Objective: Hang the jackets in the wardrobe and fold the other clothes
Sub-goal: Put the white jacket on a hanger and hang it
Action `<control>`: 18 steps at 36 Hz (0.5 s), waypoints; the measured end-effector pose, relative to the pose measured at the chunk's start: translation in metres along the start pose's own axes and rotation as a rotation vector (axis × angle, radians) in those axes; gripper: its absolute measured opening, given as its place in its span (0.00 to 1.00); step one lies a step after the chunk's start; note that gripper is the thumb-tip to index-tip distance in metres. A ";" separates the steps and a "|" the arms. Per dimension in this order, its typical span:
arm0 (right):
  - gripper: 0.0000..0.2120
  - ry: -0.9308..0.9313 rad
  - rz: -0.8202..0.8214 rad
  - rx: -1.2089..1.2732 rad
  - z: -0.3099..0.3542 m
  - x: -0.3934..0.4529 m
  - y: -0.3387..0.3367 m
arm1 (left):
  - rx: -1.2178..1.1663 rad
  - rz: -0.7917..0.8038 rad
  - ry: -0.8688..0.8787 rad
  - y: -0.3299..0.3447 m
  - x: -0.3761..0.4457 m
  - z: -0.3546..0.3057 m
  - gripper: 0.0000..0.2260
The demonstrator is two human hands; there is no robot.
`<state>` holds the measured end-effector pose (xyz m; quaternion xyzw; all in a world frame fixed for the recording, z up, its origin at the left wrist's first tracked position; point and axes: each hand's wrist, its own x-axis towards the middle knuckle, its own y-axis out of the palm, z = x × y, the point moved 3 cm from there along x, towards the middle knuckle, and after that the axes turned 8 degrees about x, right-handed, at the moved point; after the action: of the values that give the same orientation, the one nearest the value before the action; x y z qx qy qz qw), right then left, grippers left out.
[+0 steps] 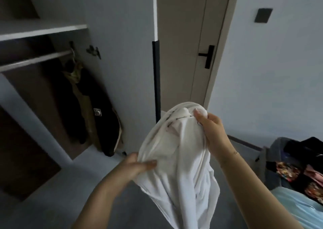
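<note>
- The soft white cotton garment (178,158) is up in the air in front of the person, bunched at the top and trailing down toward the bottom of the view, with thin dark markings near its upper folds.
- The right hand (211,129) has the top of the cloth pinched between thumb and curled fingers, holding it high.
- The left hand (138,165) grips the cloth lower on its left edge, thumb pressed on the fabric, fingers tucked underneath and hidden.
- It looks like she is sorting out which way the piece hangs; whether it is a jacket or something to fold cannot be told yet.
- In the open grey wardrobe (111,36), dark jackets with an olive one among them (82,104) already hang from the metal rail (35,60), so part of the hanging appears done.
- At the right edge, a heap of dark and floral-patterned clothes (304,165) waits, so plenty seems left.
- Behind stands a beige door with a black handle (207,56).
</note>
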<state>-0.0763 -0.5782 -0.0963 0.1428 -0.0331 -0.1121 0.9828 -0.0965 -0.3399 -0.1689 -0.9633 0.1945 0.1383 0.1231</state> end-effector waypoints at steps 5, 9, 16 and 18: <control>0.19 0.063 0.072 -0.121 -0.032 0.034 0.022 | -0.173 -0.343 0.089 -0.068 -0.012 -0.014 0.11; 0.22 -0.036 0.232 -0.577 -0.044 0.075 0.041 | -0.264 -0.619 0.151 -0.104 -0.010 -0.037 0.18; 0.24 -0.343 0.706 -0.644 -0.069 0.104 0.119 | -0.223 -0.764 0.193 -0.124 0.026 -0.078 0.08; 0.17 -0.336 0.884 -0.486 -0.084 0.097 0.146 | -0.140 -0.780 0.206 -0.129 0.040 -0.088 0.07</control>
<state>0.0572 -0.4412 -0.1317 -0.1367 -0.2204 0.2871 0.9221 0.0112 -0.2641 -0.0758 -0.9797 -0.1838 -0.0031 0.0801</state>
